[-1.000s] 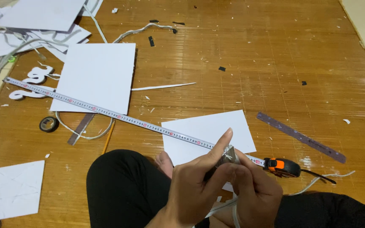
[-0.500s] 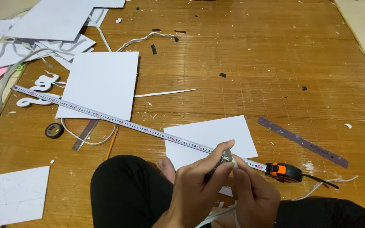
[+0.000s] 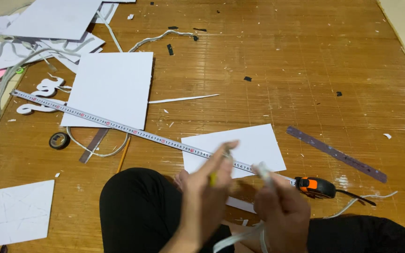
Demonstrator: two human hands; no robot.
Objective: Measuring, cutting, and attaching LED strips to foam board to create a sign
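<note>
We're looking down at a wide brown wooden slat floor [image 3: 282,70] w/ scraps scattered over it. Biggest item on it: a square white foam board [image 3: 111,89], lying flat upper left, w/ a heap of white and grey offcut sheets [image 3: 48,23] beyond it at the top-left corner. A long steel measuring tape blade [image 3: 118,126] is running diagonally from the left edge, over the square board's lower corner, down to its orange-and-black tape case [image 3: 316,186] at right. The blade is crossing a smaller white rectangular sheet [image 3: 254,145] lying just ahead of our knees. Another white sheet w/ faint pencil lines [image 3: 12,213] is sitting bottom left. A dark flat strip ruler [image 3: 336,153] is lying slanted at right, apart from the tape case. A small black tape roll [image 3: 59,140] is resting left of the legs, nr a white curly cutout [image 3: 41,96].

Our left hand [image 3: 207,187] is blurring; fingers partly curled, index extended, and we're seeing a bit of yellow between them, but can't tell what it is. Our right hand [image 3: 280,211] is curling its fingers round a thin white strip [image 3: 240,238], which is trailing down toward the lap, w/ its top end poking up above the fist. Both hands are hovering close together over the smaller sheet's near edge.
</note>
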